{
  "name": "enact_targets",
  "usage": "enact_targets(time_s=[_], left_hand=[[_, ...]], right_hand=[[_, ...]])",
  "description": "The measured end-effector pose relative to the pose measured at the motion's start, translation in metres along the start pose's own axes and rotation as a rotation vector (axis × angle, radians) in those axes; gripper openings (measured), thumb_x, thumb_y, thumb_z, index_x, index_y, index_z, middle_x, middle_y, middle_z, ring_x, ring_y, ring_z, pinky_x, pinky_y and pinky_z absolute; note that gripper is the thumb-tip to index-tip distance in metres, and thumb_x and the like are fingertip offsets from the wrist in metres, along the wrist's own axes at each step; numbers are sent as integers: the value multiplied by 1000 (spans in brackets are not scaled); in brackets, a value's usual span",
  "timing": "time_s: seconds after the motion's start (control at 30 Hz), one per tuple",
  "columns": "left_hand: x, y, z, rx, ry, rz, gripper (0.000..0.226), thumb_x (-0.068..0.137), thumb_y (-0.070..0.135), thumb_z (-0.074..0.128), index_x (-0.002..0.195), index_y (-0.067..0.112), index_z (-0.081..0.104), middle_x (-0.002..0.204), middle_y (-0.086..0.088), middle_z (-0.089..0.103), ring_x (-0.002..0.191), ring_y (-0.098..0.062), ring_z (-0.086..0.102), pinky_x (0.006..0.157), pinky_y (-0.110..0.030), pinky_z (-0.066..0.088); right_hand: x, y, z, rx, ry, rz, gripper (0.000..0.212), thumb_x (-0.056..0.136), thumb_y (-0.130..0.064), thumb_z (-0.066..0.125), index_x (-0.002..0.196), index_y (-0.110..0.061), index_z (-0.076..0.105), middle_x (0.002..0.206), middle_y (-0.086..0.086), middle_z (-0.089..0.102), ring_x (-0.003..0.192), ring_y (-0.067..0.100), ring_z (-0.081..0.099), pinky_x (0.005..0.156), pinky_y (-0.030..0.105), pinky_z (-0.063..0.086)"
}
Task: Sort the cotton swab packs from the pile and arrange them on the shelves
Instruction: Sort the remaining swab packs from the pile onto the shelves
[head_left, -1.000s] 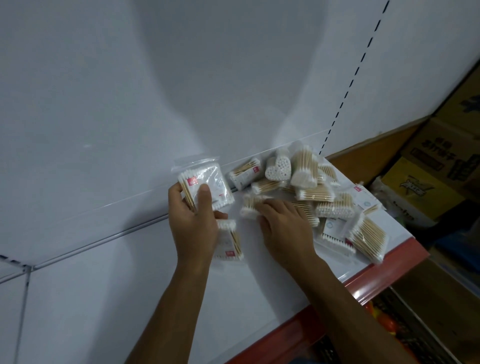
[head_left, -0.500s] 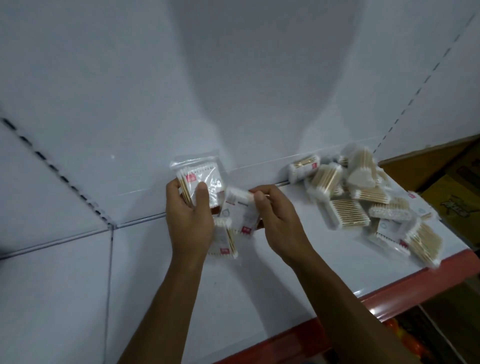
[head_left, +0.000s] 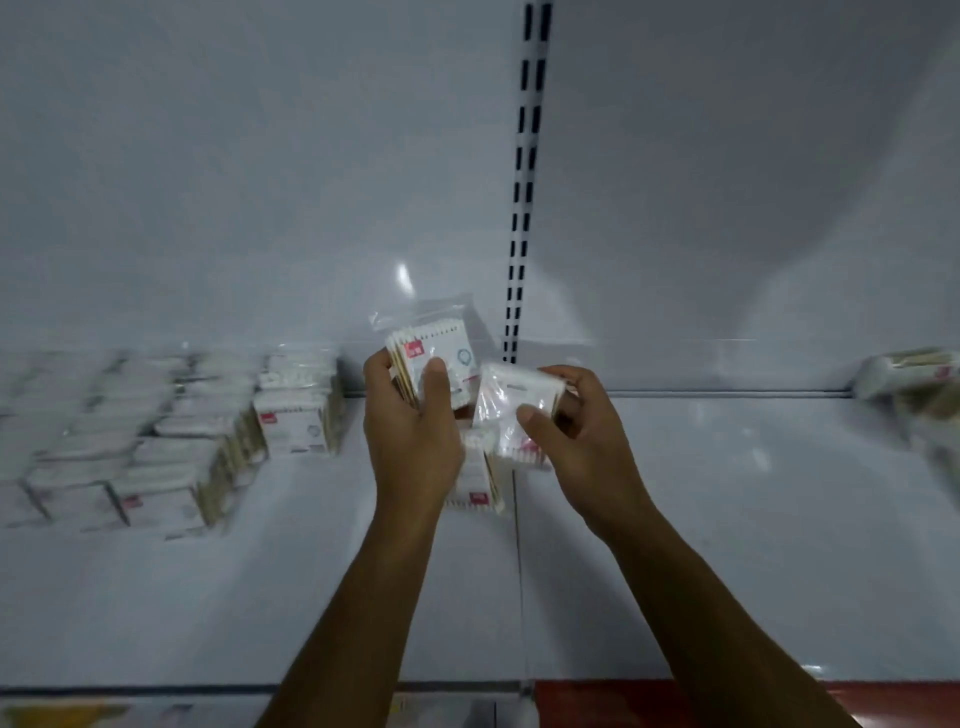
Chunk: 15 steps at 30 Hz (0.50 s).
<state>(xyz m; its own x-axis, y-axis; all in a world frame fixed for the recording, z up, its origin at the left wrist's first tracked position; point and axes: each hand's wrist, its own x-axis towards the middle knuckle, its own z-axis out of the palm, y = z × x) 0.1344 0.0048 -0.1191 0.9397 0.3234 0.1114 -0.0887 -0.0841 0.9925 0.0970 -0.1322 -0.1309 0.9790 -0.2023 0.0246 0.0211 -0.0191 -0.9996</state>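
Over on the left, blurry rows of cotton swab packs (head_left: 171, 441) sit against the back panel, with bare white shelf (head_left: 260, 597) in front of them. Dead center, my left hand (head_left: 410, 436) grips a stack of packs (head_left: 439, 358), thumb pressed on its face. Right beside it, my right hand (head_left: 576, 441) pinches another pack (head_left: 514, 410). Further right it's wide open shelf until the pile (head_left: 914, 384) at the edge.

Glossy clear plastic is wrapping the swab packs (head_left: 441, 358), catching glints. The white shelf (head_left: 727, 519) is looking smooth, faintly shiny
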Motion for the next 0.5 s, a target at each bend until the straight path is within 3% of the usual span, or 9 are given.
enact_targets(time_s=[0.13, 0.33, 0.43, 0.5], left_hand=[[5, -2, -37, 28, 87, 20, 19, 98, 25, 57, 116, 22, 53, 101, 15, 66, 90, 1, 68, 65, -12, 51], [1, -3, -79, 98, 251, 43, 19, 99, 25, 57, 116, 21, 53, 98, 21, 62, 87, 11, 64, 67, -9, 51], [6, -3, -99, 83, 307, 17, 15, 99, 24, 57, 112, 25, 50, 94, 22, 62, 86, 7, 66, 61, -9, 50], [13, -3, -105, 72, 319, 21, 14, 99, 27, 56, 111, 29, 48, 94, 22, 62, 86, 7, 66, 65, -14, 54]], right_hand=[[0, -3, 29, 66, -15, 19, 35, 91, -10, 66, 122, -23, 54, 108, -4, 72, 94, 14, 72, 77, 35, 61], [-1, -5, 64, 82, -159, 46, 42, 91, -9, 66, 126, -25, 51, 118, 0, 68, 95, 11, 71, 72, 28, 60], [-8, -4, 83, 179, -171, 70, 49, 90, -1, 65, 130, -27, 52, 119, -3, 65, 101, 12, 70, 75, 33, 61], [-13, -2, 98, 256, -212, 108, 47, 89, 4, 63, 125, -25, 56, 116, 0, 67, 102, 19, 70, 78, 39, 60]])
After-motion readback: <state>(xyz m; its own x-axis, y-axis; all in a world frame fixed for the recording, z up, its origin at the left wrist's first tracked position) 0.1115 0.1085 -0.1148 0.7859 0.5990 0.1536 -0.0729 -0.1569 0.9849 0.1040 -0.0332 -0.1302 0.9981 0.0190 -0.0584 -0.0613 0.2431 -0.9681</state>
